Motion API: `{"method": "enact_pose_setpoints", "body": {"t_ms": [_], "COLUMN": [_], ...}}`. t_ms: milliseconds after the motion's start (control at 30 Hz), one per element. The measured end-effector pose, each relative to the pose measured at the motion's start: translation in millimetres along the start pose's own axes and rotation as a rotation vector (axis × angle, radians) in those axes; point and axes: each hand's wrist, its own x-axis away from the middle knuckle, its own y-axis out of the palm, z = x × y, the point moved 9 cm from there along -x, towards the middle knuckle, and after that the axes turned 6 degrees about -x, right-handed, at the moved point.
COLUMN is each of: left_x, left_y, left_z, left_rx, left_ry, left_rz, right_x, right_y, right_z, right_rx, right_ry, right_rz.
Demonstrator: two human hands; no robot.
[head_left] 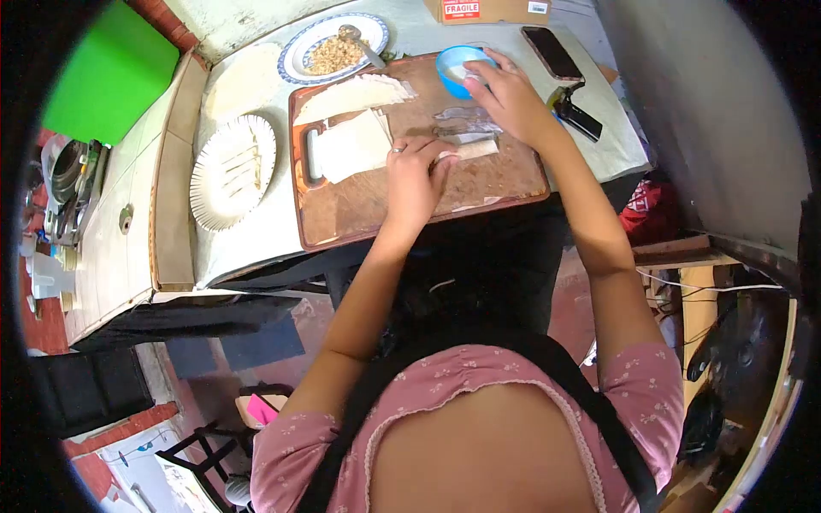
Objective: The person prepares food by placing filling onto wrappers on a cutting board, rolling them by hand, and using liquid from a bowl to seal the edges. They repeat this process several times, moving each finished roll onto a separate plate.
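My left hand rests on the wooden cutting board, its fingers curled over the left end of a rolled spring roll. My right hand is at the small blue bowl, fingertips reaching over its rim into the whitish contents and fingers apart. Left of my left hand lies a stack of pale square wrappers. Behind it are more wrapper sheets, folded in a half-round. A knife and a crumpled clear plastic piece lie between my hands, partly hidden.
A blue-rimmed plate of crumbly filling with a spoon stands at the back. At left, a fluted white plate bears several thin rolls. A phone, a black-and-yellow object and a cardboard box are at right.
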Motion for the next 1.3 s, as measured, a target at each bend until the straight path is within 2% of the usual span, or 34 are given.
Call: {"method": "enact_pose_setpoints", "body": {"t_ms": [67,167,267,400,500,600,700,800,900,1000,1133,1300], "left_x": [0,1,1,3,2,3,3,3,2,3,4,6], "left_y": [1,1,-6,-5,-8,-6,-6,-7,-9,-9,-8,-6], "left_z": [-4,-5,5,7,9,9,10,12,17,16,16,20], "left_rx": [0.025,0.019,-0.009,-0.044,-0.069,-0.082,-0.089,-0.104,-0.127,-0.130,-0.158,-0.208], "left_ry": [-0.012,-0.009,-0.003,-0.009,-0.010,-0.012,0.000,0.013,0.018,0.014,0.013,0.047], "left_rz": [0.000,-0.010,0.005,-0.027,-0.038,-0.032,-0.024,-0.018,-0.027,-0.036,-0.045,-0.030], "right_x": [10,34,62,78,81,82,82,75,67,61,58,61], "right_y": [-3,-3,15,20,5,-1,10,14,27,33,26,29], "right_z": [-5,-25,-22,-19,-13,-7,-7,-10,-23,-30,-24,-34], "right_rx": [-0.192,-0.285,-0.328,-0.248,-0.165,-0.250,-0.215,-0.209,-0.246,-0.240,-0.274,-0.235], "right_ry": [0.053,0.030,0.093,0.055,0.022,0.018,-0.002,-0.046,-0.030,-0.099,-0.127,-0.136], "right_rz": [-0.023,-0.076,-0.167,-0.218,-0.161,-0.145,-0.240,-0.213,-0.307,-0.374,-0.279,-0.336]}}
